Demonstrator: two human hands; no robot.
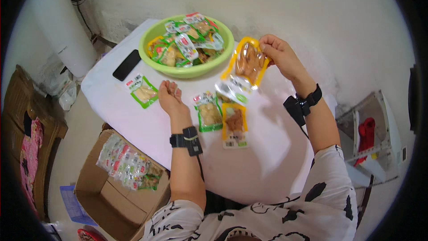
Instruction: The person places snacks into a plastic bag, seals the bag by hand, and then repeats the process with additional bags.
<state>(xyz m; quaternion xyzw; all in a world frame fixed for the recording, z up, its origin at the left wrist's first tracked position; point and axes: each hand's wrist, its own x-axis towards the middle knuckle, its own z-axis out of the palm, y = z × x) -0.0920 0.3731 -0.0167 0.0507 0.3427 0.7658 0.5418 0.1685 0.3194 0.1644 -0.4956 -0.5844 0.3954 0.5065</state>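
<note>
My right hand (281, 53) pinches the upper edge of a yellow-bordered food pouch (248, 64) with brown pieces inside, holding it tilted above the table. My left hand (172, 98) rests near the table's middle, fingers loosely curled and slightly apart, with nothing visible in them. Left of it lies a green-edged pouch (143, 91) of pale pieces. Between my hands are another green-edged pouch (209, 115) and a smaller yellow pouch (234, 120); a further one is partly hidden under the raised pouch. Behind them a light green basin (187, 71) holds several mixed pouches (187, 40).
A black phone (126, 65) lies on the white-covered table (133, 120), left of the basin. Below the table's left edge stands an open cardboard box (118, 196) with clear and green packets (129, 163) inside. A wooden seat (35, 138) is at far left, a white rack (374, 138) at right.
</note>
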